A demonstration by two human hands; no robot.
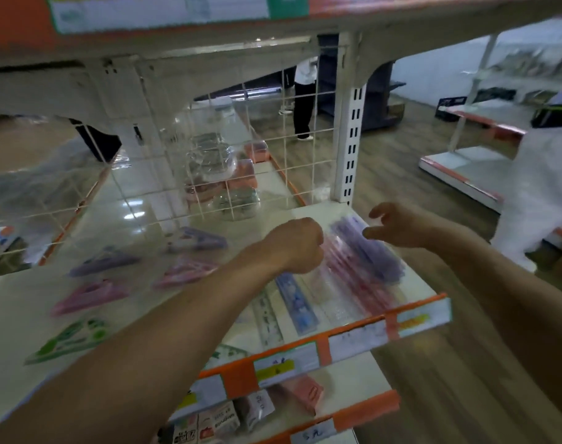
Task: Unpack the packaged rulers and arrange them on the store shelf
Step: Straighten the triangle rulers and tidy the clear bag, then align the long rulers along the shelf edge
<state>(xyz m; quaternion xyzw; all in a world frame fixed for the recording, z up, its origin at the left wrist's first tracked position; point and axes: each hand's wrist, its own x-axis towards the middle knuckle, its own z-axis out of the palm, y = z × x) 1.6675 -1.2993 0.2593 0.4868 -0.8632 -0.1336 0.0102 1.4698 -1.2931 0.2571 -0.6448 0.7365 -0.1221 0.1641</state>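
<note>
The left hand (pixel 300 245) is seen from the back, with its fingers curled under and hidden. It is held at the near-left edge of the packaged rulers (pixel 353 267), and whether the clear wrapping is pinched cannot be told through the blur. The right hand (pixel 398 227) is held just above the far end of the same bundle, its fingers spread and loosely bent, and nothing is gripped in it.

The bundle is laid at the right end of the store shelf (pixel 337 336), with purple rulers on its right side and pink ones beside them under the wrapping. Just to its left, a blue ruler (pixel 297 302) and a clear ruler (pixel 268 318) are laid flat, pointing towards the orange front edge.

Further left on the shelf, purple and pink triangular packs (pixel 103 261) are spread apart, and a green pack (pixel 71 338) is placed nearer the front. A white wire grid (pixel 209 155) is fixed behind the shelf. Small boxes (pixel 215 421) are stacked on the shelf below. A figure in white (pixel 545 187) is seen in the aisle at the right.
</note>
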